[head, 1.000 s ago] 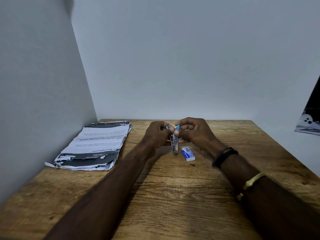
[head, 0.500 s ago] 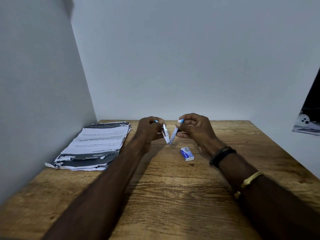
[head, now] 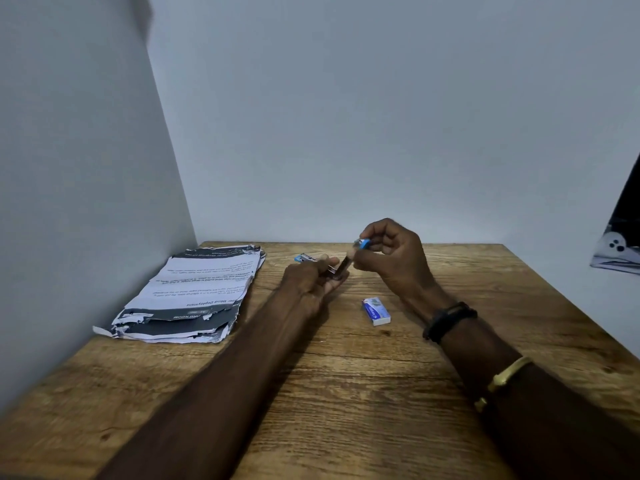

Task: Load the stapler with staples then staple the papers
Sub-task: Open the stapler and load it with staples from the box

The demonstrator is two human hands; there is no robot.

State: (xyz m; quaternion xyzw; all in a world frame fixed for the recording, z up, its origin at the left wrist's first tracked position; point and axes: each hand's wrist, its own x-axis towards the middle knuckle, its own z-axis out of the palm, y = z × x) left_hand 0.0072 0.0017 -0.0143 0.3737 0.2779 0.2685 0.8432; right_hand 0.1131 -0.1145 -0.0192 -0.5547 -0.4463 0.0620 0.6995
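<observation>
A small blue and metal stapler (head: 341, 265) is held above the table, swung wide open. My left hand (head: 311, 282) grips its lower half, whose blue tip sticks out to the left. My right hand (head: 391, 254) pinches the blue end of the upper arm, lifted up and to the right. A small blue and white staple box (head: 376, 310) lies on the wooden table (head: 346, 393) below my right wrist. The stack of torn printed papers (head: 194, 292) lies at the left, by the wall.
Grey walls close the table at the left and at the back. A dark object with a white print (head: 620, 244) hangs at the right edge. My right wrist carries a black band and a gold bangle.
The stapler has gone from closed and upright to a V and now spread wide. My right hand pulled its arm up and right; my left hand tipped its half leftward.
</observation>
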